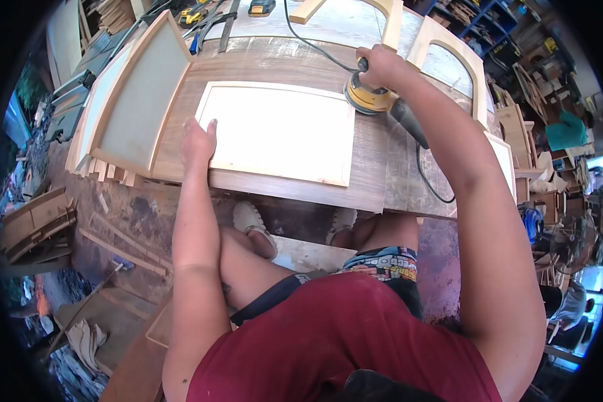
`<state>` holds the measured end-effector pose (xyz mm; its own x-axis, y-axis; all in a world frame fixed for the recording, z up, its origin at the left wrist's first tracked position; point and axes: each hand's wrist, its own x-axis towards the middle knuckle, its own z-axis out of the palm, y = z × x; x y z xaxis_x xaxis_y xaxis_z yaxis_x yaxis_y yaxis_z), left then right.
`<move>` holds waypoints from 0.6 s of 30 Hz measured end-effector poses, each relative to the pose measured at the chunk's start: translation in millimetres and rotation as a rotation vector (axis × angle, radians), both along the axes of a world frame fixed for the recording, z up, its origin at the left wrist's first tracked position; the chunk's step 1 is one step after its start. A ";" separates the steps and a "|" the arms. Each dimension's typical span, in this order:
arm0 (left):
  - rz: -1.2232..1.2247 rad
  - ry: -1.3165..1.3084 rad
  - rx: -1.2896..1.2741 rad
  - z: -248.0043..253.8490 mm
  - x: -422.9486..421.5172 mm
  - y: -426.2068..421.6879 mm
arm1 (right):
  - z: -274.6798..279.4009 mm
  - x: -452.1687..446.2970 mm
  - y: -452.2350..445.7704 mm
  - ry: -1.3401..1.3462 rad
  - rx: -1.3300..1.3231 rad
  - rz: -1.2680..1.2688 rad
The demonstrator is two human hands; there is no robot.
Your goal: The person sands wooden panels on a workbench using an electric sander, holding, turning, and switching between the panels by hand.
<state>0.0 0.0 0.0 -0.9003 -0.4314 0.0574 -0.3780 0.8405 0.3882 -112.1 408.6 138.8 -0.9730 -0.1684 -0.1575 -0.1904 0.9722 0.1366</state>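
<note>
A pale framed wooden panel (281, 134) lies flat on the brown board of the worktable, its middle bright and washed out. My left hand (199, 142) is closed at the panel's left edge, thumb on top; the fingertips are partly hidden. At the opposite end, my right hand (382, 67) is wrapped round the top of a yellow and black orbital sander (368, 99). The sander's round pad is at the panel's upper right corner. A dark canister sticks out from the sander under my right forearm.
Another framed panel (137, 100) leans upright on the left. Arched wooden frames (476, 67) lie at the back right. The sander's cord (311, 41) crosses the table's far side. A clamp (211, 23) and yellow power tools (193, 15) lie at the back left. A person (573, 305) is far right.
</note>
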 end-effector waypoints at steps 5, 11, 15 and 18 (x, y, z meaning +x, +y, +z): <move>-0.025 0.019 -0.063 -8.4 -5.9 1.5 | -3.5 -13.0 9.4 0.056 -0.006 0.002; -0.014 -0.019 -0.029 -11.3 -8.1 -4.0 | -7.0 -7.2 3.3 0.029 -0.018 0.033; -0.012 -0.058 -0.054 -1.3 -5.9 2.5 | -4.4 -12.2 -0.7 0.055 -0.010 0.032; -0.017 -0.025 -0.059 -7.1 -6.3 0.9 | -4.0 -7.6 -5.5 0.018 0.013 0.078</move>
